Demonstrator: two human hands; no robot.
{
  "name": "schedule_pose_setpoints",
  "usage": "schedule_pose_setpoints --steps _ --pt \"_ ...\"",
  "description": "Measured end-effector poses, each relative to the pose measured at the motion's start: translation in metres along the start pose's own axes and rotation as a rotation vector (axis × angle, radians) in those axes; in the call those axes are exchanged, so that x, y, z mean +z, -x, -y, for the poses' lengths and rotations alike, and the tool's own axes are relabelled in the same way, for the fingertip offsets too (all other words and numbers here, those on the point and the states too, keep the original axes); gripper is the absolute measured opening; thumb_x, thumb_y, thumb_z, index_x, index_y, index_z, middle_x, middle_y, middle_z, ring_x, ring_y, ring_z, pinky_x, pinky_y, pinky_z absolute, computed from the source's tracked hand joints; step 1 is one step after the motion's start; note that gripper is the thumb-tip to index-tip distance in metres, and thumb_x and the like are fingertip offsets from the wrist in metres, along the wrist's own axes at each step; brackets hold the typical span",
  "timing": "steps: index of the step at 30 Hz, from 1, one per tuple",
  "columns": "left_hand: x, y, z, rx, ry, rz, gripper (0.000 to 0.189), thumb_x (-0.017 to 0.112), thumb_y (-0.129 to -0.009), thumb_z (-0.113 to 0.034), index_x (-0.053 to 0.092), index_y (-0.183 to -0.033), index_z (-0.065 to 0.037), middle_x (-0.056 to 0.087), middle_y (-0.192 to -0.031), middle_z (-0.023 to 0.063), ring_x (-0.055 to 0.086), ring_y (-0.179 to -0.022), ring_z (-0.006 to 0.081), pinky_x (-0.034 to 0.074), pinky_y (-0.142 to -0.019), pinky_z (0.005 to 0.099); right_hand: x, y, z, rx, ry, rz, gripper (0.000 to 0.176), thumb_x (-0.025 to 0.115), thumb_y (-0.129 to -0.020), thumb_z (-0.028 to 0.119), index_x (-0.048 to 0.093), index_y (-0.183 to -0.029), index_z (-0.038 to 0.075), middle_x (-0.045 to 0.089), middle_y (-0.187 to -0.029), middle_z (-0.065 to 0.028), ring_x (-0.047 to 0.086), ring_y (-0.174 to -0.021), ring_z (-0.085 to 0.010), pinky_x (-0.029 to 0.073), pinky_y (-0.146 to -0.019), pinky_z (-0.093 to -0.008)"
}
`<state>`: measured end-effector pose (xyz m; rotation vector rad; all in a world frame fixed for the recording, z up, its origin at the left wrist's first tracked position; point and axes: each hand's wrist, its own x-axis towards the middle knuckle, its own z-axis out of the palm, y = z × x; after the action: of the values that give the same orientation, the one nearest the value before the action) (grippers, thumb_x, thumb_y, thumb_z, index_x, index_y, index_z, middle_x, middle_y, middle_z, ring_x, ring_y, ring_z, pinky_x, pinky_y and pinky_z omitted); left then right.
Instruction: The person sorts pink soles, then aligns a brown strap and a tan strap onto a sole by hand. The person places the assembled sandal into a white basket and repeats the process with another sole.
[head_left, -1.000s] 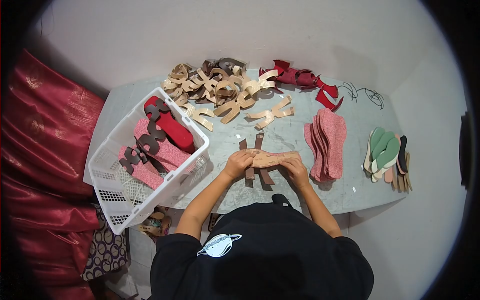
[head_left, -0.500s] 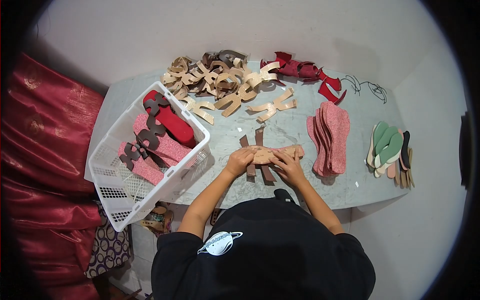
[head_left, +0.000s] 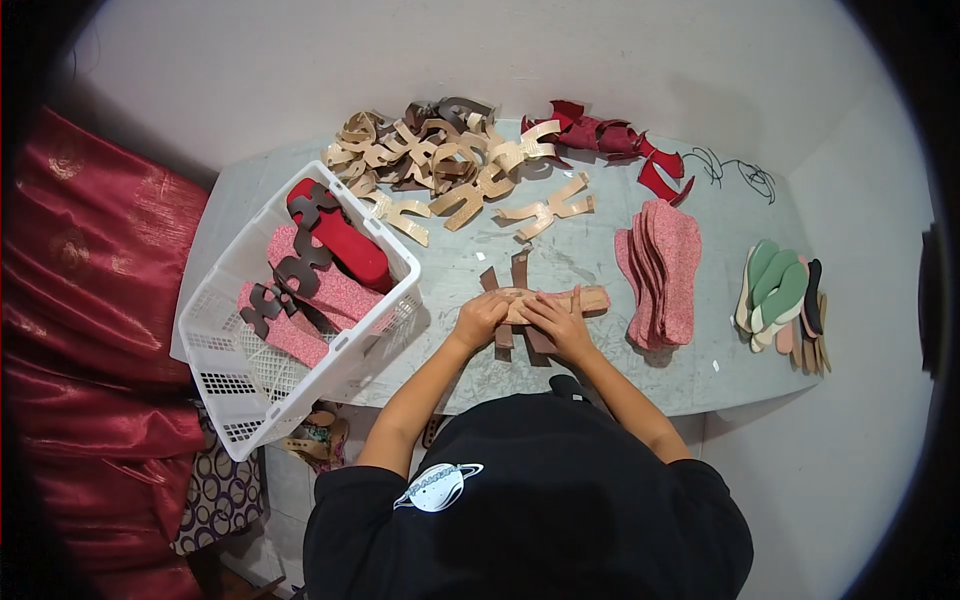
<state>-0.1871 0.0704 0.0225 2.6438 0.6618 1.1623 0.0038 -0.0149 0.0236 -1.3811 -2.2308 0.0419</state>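
A shoe sole point(head_left: 593, 300) lies with its tan underside up on the table, its pink edge just showing. Under it, a dark brown strap upper point(head_left: 520, 268) sticks out in strips on both sides. My left hand point(head_left: 480, 320) is closed on the left end of the sole, fingertips at its edge. Across the middle, my right hand point(head_left: 560, 328) rests with fingers stretched out flat on the tan face. The parts of the sole beneath both hands are hidden.
A white plastic basket point(head_left: 225, 345) with pink and red soles stands at left. Beige and brown strap uppers point(head_left: 470, 185) and dark red ones point(head_left: 605, 140) lie at the back. Pink soles point(head_left: 665, 275) are stacked to the right, near green and other insoles point(head_left: 778, 290).
My right hand has slid slightly left along the sole, its fingers now closer to my left hand. The left hand stays at the left end.
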Motion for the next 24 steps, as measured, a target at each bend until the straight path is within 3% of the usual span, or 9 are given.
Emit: schedule_pose_setpoints --steps 2,4,7,15,24 --pt "-0.003 -0.001 -0.003 -0.029 0.02 0.014 0.009 0.059 -0.067 -0.009 0.058 -0.075 -0.004 0.065 -0.086 0.0076 0.064 -0.08 0.0238 0.052 -0.065 0.0316 -0.001 -0.001 -0.001 -0.008 0.009 -0.005 0.053 0.061 -0.069 0.01 0.052 -0.121 0.018 0.05 -0.126 0.0005 0.041 -0.122 -0.0208 0.001 -0.101 -0.0642" --pt "-0.001 0.0 -0.002 -0.027 0.016 0.018 0.01 0.059 -0.067 -0.009 0.058 -0.076 -0.004 0.065 -0.086 0.0075 0.064 -0.08 0.0236 0.052 -0.065 0.0316 -0.011 -0.004 0.005 0.058 -0.069 0.129 0.055 0.061 -0.067 0.007 0.053 -0.12 0.016 0.051 -0.125 0.0001 0.043 -0.121 -0.0203 0.006 -0.104 -0.059" --pt "0.0 0.002 0.0 -0.025 0.005 0.026 0.012 0.059 -0.068 -0.009 0.059 -0.078 -0.005 0.065 -0.086 0.0073 0.064 -0.079 0.0231 0.051 -0.064 0.0316 -0.001 -0.002 -0.001 0.015 -0.081 0.013 0.059 0.064 -0.062 0.005 0.053 -0.119 0.016 0.052 -0.123 -0.0011 0.044 -0.119 -0.0201 0.012 -0.106 -0.0537" --pt "-0.002 0.006 -0.004 -0.095 0.002 0.074 0.018 0.06 -0.068 -0.01 0.061 -0.086 -0.006 0.065 -0.089 0.0071 0.063 -0.081 0.0225 0.051 -0.067 0.0321 -0.007 -0.005 0.003 0.08 -0.139 0.116 0.047 0.061 -0.069 0.011 0.056 -0.116 0.016 0.054 -0.121 -0.0034 0.046 -0.118 -0.0203 0.021 -0.104 -0.0533" --pt "-0.012 0.014 -0.006 -0.094 0.111 0.201 0.024 0.064 -0.066 -0.004 0.057 -0.089 -0.004 0.059 -0.109 0.0118 0.059 -0.097 0.0271 0.049 -0.079 0.0351 -0.002 -0.001 0.005 0.13 -0.209 0.068 0.039 0.057 -0.074 0.01 0.058 -0.113 0.016 0.055 -0.118 -0.0043 0.05 -0.113 -0.0216 0.022 -0.103 -0.0527"
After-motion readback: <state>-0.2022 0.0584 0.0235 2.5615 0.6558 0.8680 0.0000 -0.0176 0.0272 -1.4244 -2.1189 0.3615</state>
